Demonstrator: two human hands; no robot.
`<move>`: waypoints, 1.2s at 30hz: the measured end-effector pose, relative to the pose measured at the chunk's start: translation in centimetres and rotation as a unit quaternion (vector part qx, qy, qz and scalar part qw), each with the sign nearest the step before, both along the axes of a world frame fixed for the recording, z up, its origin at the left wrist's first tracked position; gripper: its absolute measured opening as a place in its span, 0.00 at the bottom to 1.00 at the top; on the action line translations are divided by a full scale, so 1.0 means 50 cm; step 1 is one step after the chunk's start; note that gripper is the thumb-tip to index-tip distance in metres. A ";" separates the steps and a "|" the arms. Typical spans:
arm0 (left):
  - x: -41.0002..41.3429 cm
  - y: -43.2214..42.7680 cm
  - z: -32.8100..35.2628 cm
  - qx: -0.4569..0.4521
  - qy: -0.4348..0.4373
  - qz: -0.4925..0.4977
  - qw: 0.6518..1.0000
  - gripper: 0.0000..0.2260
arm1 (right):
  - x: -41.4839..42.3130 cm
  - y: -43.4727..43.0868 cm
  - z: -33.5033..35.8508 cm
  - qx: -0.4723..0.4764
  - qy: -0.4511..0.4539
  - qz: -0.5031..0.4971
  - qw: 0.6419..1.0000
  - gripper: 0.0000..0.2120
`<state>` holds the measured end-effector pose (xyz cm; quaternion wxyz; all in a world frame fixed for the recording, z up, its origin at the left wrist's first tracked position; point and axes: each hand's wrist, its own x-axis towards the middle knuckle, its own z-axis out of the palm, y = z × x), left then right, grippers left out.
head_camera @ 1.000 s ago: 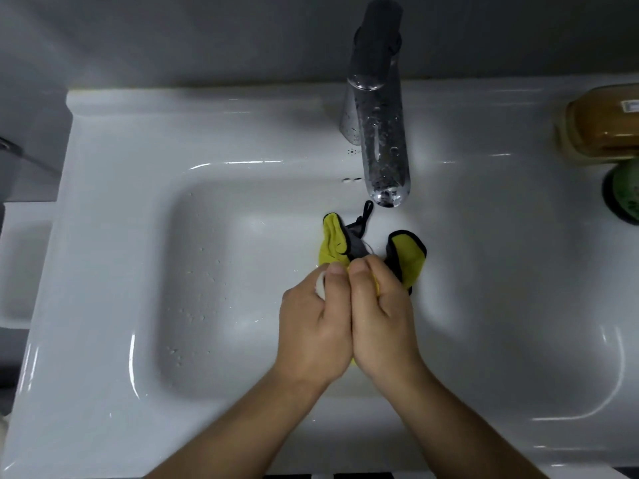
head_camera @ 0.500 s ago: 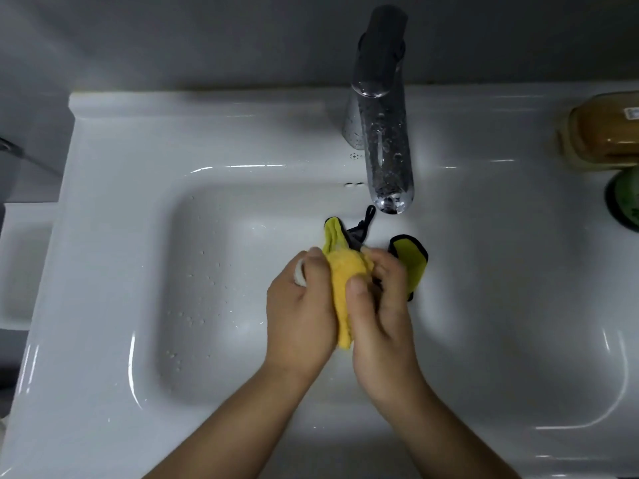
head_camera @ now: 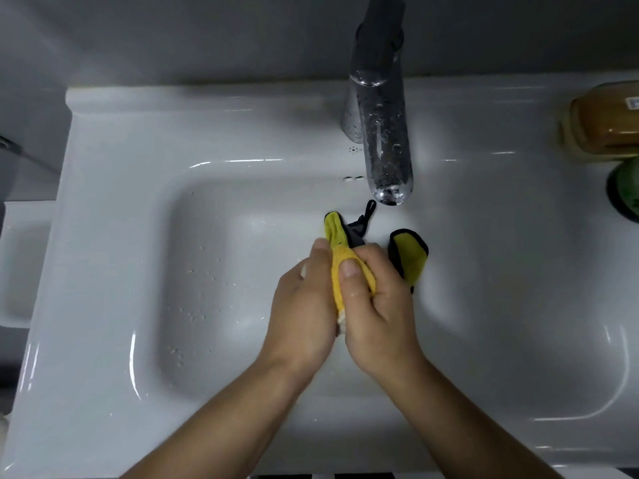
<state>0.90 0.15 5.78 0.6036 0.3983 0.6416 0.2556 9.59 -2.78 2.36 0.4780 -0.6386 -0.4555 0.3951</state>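
— Where does the cloth (head_camera: 336, 286) lie?
— Over the sink (head_camera: 114, 236), near the tap (head_camera: 385, 133); its length points at the tap; the left hand (head_camera: 304, 305) and right hand (head_camera: 380, 305) both clench it, side by side.

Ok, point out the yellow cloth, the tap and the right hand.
yellow cloth (head_camera: 337, 288), head view, on the bunched fold between the two hands.
tap (head_camera: 389, 140), head view, on the wet chrome spout.
right hand (head_camera: 380, 316), head view, on the back of the hand.
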 end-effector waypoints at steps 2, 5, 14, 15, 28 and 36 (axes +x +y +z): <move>0.004 -0.015 -0.014 0.055 0.018 0.028 0.998 0.24 | -0.008 0.007 0.014 -0.049 0.065 -0.023 0.996 0.17; 0.004 -0.028 -0.034 0.101 0.015 0.044 0.994 0.25 | -0.019 0.012 0.013 -0.125 0.150 -0.089 0.977 0.15; -0.001 -0.014 -0.068 0.160 0.089 -0.009 0.983 0.19 | -0.010 0.037 0.002 -0.271 0.253 -0.111 0.922 0.12; -0.001 -0.012 -0.067 0.143 0.088 -0.002 0.986 0.20 | -0.008 0.036 0.005 -0.270 0.226 -0.111 0.929 0.12; 0.006 -0.023 -0.022 0.048 -0.003 0.014 0.999 0.18 | -0.013 -0.042 -0.005 -0.044 0.026 -0.021 0.998 0.11; 0.014 -0.025 -0.018 0.191 0.010 -0.012 0.981 0.26 | -0.017 0.002 0.027 -0.097 0.148 -0.119 0.977 0.16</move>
